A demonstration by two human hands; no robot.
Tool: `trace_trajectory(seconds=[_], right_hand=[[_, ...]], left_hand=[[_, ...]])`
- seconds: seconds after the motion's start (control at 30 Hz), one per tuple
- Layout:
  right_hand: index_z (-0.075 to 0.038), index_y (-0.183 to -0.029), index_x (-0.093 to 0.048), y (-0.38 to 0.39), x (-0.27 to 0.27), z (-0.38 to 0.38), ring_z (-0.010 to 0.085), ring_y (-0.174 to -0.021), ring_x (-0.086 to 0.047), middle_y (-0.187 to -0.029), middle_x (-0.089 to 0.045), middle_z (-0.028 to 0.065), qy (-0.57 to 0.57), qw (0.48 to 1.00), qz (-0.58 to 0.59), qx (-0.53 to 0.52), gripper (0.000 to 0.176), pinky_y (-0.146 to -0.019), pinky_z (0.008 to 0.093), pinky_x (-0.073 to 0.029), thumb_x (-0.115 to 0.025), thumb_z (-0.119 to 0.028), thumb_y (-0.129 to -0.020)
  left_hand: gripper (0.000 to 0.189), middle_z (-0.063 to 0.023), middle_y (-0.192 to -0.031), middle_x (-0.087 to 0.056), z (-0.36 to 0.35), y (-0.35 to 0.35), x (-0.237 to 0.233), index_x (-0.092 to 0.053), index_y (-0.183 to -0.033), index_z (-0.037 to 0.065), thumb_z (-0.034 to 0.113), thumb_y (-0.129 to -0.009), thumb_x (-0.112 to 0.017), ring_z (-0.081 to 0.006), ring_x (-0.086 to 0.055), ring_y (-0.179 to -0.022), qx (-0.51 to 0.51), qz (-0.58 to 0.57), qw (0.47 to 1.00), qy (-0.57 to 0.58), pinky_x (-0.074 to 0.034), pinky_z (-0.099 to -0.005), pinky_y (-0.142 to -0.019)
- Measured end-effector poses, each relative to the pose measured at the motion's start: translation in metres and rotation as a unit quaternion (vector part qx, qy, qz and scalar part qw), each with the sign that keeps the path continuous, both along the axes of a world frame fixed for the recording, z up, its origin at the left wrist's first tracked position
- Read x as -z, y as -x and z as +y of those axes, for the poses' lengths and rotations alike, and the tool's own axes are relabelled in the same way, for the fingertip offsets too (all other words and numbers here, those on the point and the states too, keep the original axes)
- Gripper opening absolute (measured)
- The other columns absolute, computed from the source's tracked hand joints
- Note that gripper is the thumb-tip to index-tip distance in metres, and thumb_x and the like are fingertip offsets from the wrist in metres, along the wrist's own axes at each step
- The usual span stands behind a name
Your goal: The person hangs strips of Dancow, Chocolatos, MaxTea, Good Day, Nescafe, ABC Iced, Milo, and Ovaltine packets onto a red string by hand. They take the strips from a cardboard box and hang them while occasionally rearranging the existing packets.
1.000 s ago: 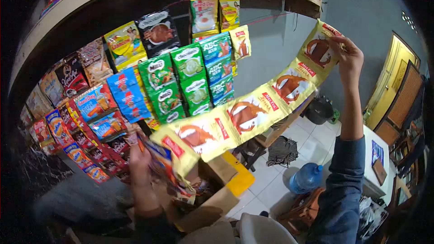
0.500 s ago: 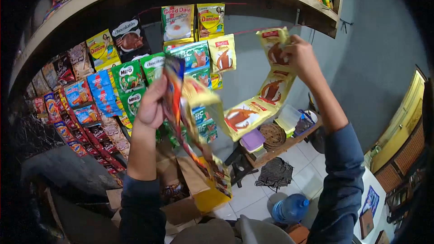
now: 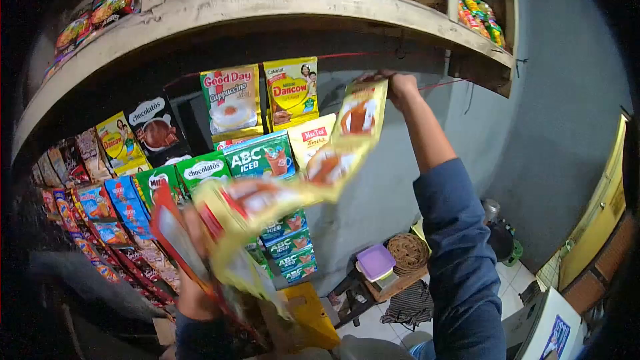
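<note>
My right hand (image 3: 403, 89) is raised to the red string (image 3: 437, 85) under the shelf. Its fingers are closed on the top end of a strip of cream MaxTea sachets (image 3: 358, 119). From there the strip sags leftward toward my left hand (image 3: 193, 230), which is blurred and partly covered by packets. That hand grips a bundle of sachet strips (image 3: 183, 243), with a red-edged one on the near side. Another MaxTea sachet (image 3: 312, 137) hangs just left of the strip, beside green ABC Iced sachets (image 3: 259, 157) and a yellow Dancow pack (image 3: 292, 90).
A wooden shelf (image 3: 320, 1) with bagged goods curves overhead. Many sachet strips hang along the left wall, including Good Day packs (image 3: 231, 101). Below stand a low bench with a purple-lidded box (image 3: 375, 262) and a coiled brown item (image 3: 408, 254). A yellow door (image 3: 595, 193) is at right.
The view has tilted up, showing more shelf. My right hand has brought the strip's top end up and left to the string. My left hand's bundle has shifted lower left.
</note>
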State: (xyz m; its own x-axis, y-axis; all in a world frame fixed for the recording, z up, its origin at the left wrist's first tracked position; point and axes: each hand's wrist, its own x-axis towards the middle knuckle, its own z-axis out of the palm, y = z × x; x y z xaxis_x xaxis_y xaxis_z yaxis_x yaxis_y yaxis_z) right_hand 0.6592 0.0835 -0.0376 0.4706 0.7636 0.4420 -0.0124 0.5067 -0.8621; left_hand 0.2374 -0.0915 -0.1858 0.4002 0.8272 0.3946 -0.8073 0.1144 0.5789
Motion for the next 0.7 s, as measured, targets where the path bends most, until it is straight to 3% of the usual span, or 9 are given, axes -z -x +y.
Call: trace_trajectory(seconds=[0.07, 0.1, 0.2, 0.27, 0.37, 0.5, 0.53, 0.57, 0.7], right_hand=[[0.015, -0.096, -0.048, 0.0, -0.008, 0.013, 0.028, -0.079, -0.058, -0.091, -0.056, 0.0192, -0.038, 0.995, 0.071, -0.055, 0.021, -0.072, 0.036, -0.049, -0.042, 0.0, -0.081], [0.012, -0.094, -0.05, -0.017, -0.002, 0.043, 0.0305, -0.08, -0.058, -0.094, -0.056, 0.0186, 0.006, 0.96, -0.252, 0.119, 0.02, -0.075, 0.0357, -0.049, -0.041, 0.0, -0.081], [0.007, -0.099, -0.053, -0.051, 0.006, 0.09, 0.0286, -0.084, -0.057, -0.097, -0.057, 0.0169, 0.052, 0.856, -0.494, 0.146, 0.026, -0.078, 0.0327, -0.049, -0.045, 0.003, -0.074], [-0.003, -0.102, -0.056, -0.014, -0.009, 0.019, 0.0234, -0.089, -0.057, -0.098, -0.058, 0.0135, 0.094, 0.65, -0.751, 0.07, 0.037, -0.078, 0.0286, -0.047, -0.047, 0.004, -0.067], [-0.008, -0.104, -0.057, 0.044, -0.012, -0.06, 0.0202, -0.086, -0.057, -0.1, -0.058, 0.0124, 0.063, 0.81, -0.558, 0.168, 0.044, -0.075, 0.0288, -0.045, -0.047, 0.003, -0.063], [-0.007, -0.099, -0.059, 0.071, -0.004, -0.111, 0.0234, -0.074, -0.055, -0.091, -0.058, 0.0144, -0.115, 0.783, -0.611, -0.025, 0.032, -0.067, 0.0315, -0.044, -0.056, -0.007, -0.067], [-0.007, -0.096, -0.06, 0.082, 0.0, -0.114, 0.0239, -0.071, -0.055, -0.087, -0.058, 0.015, -0.166, 0.77, -0.611, -0.079, 0.029, -0.064, 0.0317, -0.044, -0.06, -0.012, -0.068], [-0.007, -0.096, -0.06, 0.09, 0.004, -0.111, 0.0239, -0.071, -0.055, -0.087, -0.058, 0.015, -0.168, 0.771, -0.609, -0.081, 0.029, -0.064, 0.0317, -0.044, -0.06, -0.012, -0.068], [-0.005, -0.088, -0.062, 0.114, 0.014, -0.089, 0.0225, -0.065, -0.055, -0.077, -0.058, 0.0135, -0.223, 0.75, -0.622, -0.006, 0.023, -0.058, 0.0315, -0.043, -0.062, -0.022, -0.072]], left_hand=[[0.026, -0.0077, -0.088, -0.053, 0.014, -0.009, -0.034, -0.049, -0.09, 0.012, 0.036, -0.086, -0.041, -0.018, -0.052, -0.081, -0.075, -0.03, 0.994, -0.07, -0.043, -0.0369, -0.078], [0.026, -0.0075, -0.088, -0.053, 0.022, -0.01, -0.054, -0.049, -0.091, 0.012, 0.036, -0.086, -0.04, -0.018, -0.052, -0.081, -0.112, -0.042, 0.987, -0.108, -0.043, -0.0369, -0.078], [0.024, -0.0072, -0.086, -0.052, 0.015, -0.044, -0.086, -0.048, -0.091, 0.011, 0.033, -0.087, -0.04, -0.0179, -0.052, -0.08, -0.214, -0.067, 0.945, -0.238, -0.043, -0.0368, -0.077], [0.024, -0.007, -0.086, -0.051, 0.018, -0.059, -0.112, -0.048, -0.092, 0.01, 0.032, -0.087, -0.039, -0.0179, -0.052, -0.08, -0.272, -0.08, 0.902, -0.325, -0.043, -0.0367, -0.077], [0.019, -0.0047, -0.081, -0.047, 0.06, -0.034, -0.1, -0.045, -0.097, 0.008, 0.023, -0.087, -0.04, -0.0158, -0.052, -0.078, -0.227, -0.066, 0.891, -0.387, -0.043, -0.0326, -0.077], [0.028, -0.0059, -0.087, -0.057, 0.044, -0.062, -0.109, -0.048, -0.105, 0.002, 0.023, -0.088, -0.042, -0.0124, -0.056, -0.081, -0.219, -0.051, 0.929, -0.294, -0.044, -0.0272, -0.077], [0.028, -0.0096, -0.098, -0.056, 0.049, -0.065, -0.114, -0.049, -0.105, 0.002, 0.021, -0.087, -0.038, -0.0293, -0.048, -0.104, -0.183, -0.043, 0.931, -0.314, -0.025, -0.0511, -0.098], [0.029, -0.008, -0.098, -0.058, 0.047, -0.075, -0.113, -0.051, -0.103, 0.002, 0.025, -0.087, -0.044, -0.0134, -0.057, -0.086, -0.22, -0.023, 0.924, -0.313, -0.044, -0.0272, -0.078], [0.029, -0.0075, -0.097, -0.059, 0.054, -0.087, -0.115, -0.051, -0.102, 0.001, 0.025, -0.087, -0.045, -0.0124, -0.058, -0.084, -0.217, 0.06, 0.934, -0.278, -0.045, -0.0263, -0.077]])
